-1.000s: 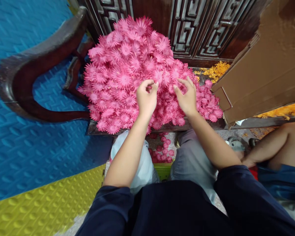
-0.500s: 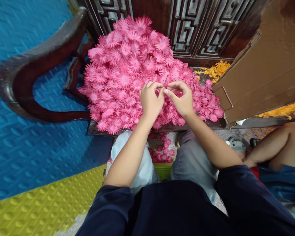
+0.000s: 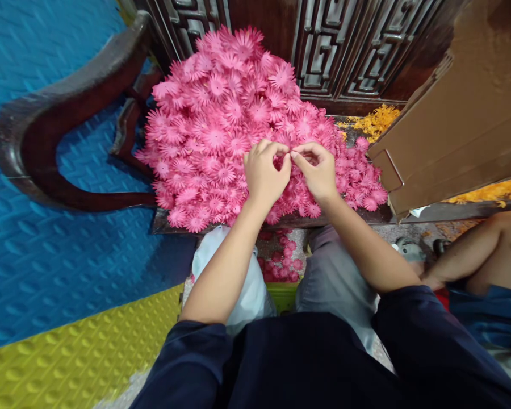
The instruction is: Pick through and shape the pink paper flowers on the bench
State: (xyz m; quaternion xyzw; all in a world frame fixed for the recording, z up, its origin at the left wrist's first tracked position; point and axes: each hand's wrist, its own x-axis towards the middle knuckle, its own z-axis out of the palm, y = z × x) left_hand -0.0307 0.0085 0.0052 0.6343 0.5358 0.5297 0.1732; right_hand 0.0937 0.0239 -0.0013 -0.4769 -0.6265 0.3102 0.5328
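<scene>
L. hand (image 3: 266, 173) and R. hand (image 3: 317, 173) were held fwd over lower R. part of heap of pink flowers (image 3: 217, 136), fingertips brought close tog. at approx. midline. Grip, L.: thumb & forefinger tips pressed tog., small loop formed btw. them; other fingers curled. Grip, R.: same, thumb & forefinger tips drawn in twd. L. fingertips. Whether a flower part was pinched at meeting pt. could not be told (too small, partly hidden).

Heap was piled on dark wooden seat (image 3: 377, 216), highest at back, against latticed panel (image 3: 323, 62); smaller blooms were massed at R. end. Seat was flanked on L. by curved armrest (image 3: 29, 142). On R., brown cardboard (image 3: 460, 119) was stood at a tilt, just beside R. end of heap; orange petals (image 3: 377, 122) were seen behind it, w/ more orange petals (image 3: 489, 192) along its lower edge.

Below seat, loose pink blooms (image 3: 284, 258) were scattered on floor, btw. wearer's knees; green object (image 3: 283, 292) was partly seen nearer body. Blue mat (image 3: 68, 261) & yellow mat (image 3: 68, 352) were noted at L. Co-worker's bare arm (image 3: 464, 255) was seen at R. edge, well apart from flowers.
</scene>
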